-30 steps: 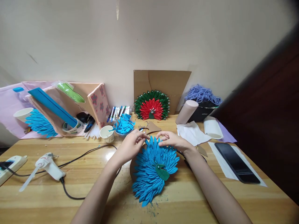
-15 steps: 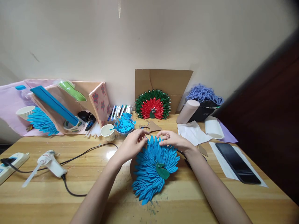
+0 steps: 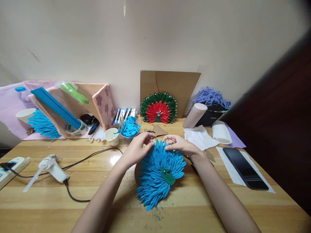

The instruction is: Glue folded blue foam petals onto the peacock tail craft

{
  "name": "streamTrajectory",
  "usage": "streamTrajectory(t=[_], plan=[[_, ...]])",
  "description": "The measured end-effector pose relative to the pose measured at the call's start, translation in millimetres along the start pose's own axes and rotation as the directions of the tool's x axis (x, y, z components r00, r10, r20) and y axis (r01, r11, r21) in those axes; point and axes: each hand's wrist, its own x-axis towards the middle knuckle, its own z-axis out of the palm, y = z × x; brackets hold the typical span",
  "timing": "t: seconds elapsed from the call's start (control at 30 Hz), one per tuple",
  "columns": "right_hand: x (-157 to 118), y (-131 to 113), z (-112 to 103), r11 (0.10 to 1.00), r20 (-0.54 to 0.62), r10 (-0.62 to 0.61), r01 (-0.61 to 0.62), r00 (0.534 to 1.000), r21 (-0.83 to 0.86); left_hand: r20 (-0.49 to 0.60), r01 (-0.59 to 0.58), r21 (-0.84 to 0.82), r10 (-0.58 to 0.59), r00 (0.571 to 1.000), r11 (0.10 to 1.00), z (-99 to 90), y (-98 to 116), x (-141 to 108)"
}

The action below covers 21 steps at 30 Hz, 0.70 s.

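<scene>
A blue layered-petal craft (image 3: 155,181) with a green bird-head piece (image 3: 168,176) lies on the wooden table in front of me, on a round brown backing seen at its left edge. At its upper left edge is my left hand (image 3: 139,148), its fingers curled with thumb near the petal tips. My right hand (image 3: 178,144) touches the upper right petals, fingers bent inward. Both hands' fingers are closed near the top petals; anything small between them is too hidden to make out.
A white glue gun (image 3: 54,168) with a black cord lies left. Behind stand a paper cup (image 3: 112,136), a bowl of blue pieces (image 3: 130,127), and a red-green craft (image 3: 158,110) against cardboard (image 3: 167,81). A phone (image 3: 245,169) lies right.
The view has shifted very slightly. Both hands stay at the top of the blue craft in nearly the same pose.
</scene>
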Motion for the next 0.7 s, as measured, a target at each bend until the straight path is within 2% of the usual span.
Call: streamTrajectory(t=[0.27,0.7], plan=[[0.9,0.7,-1.2,1.0,-0.001,-0.022,0.022,1.0,-0.012,0.004,0.012,-0.071,-0.012,1.0,0.997,0.1,-5.7,1.8],[-0.5,-1.4,-0.7,0.999,-0.02,-0.05,0.049,0.999,-0.023,0.013,0.033,-0.086,-0.032,0.999,0.996,2.1,-5.0,3.0]])
